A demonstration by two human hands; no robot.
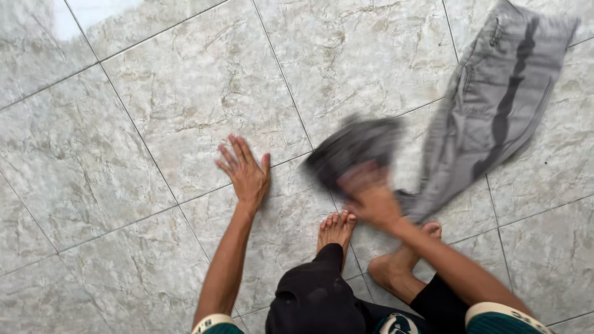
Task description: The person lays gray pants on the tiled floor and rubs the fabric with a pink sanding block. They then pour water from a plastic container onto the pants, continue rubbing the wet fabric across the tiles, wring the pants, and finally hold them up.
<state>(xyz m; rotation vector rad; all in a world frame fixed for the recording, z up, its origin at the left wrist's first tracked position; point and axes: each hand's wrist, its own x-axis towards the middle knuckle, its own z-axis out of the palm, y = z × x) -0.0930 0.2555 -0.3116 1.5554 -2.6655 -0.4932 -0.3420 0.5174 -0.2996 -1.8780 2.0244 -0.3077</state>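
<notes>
**Trousers half-handled, right hand blurred**

While the left hand [244, 171] lies flat and open on the pale marbled floor tiles [154, 111], fingers spread and holding nothing, the right hand [370, 199] is closed on a pair of grey cloth trousers with a dark side stripe [495, 105].

Landmark = the trousers.
- Right hand: at the trousers' lower end, gripping cloth. A dark bunched part of the fabric [354, 147] sits just above the knuckles, smeared by motion.
- Left hand: well apart from the trousers, across the tile joint, palm down, looks like a brace.
- Bare feet [337, 227]: just below the gripped end; the second foot is touching or nearly under the cloth edge.
- Upper end of the trousers (waistband, pockets) spreads out flat toward the top edge of the frame.

Progress, as a judgement: early to middle. One end is gathered in the hand, the rest lies open and unfolded on the tiles. No neat fold visible yet; most of the garment is left to deal with.

Hard to make out:
- Right-hand fingers are blurred; grip is clear, exact finger placement is not.
- Can't tell if the dark bunch is a trouser leg or a separate cloth.
- Can't tell whether the gripped end is lifted or dragging on the tiles.
- Top corner of the trousers reaches the frame edge.
- The person's body is cut off below; only dark shorts and green sleeve cuffs show.
</notes>
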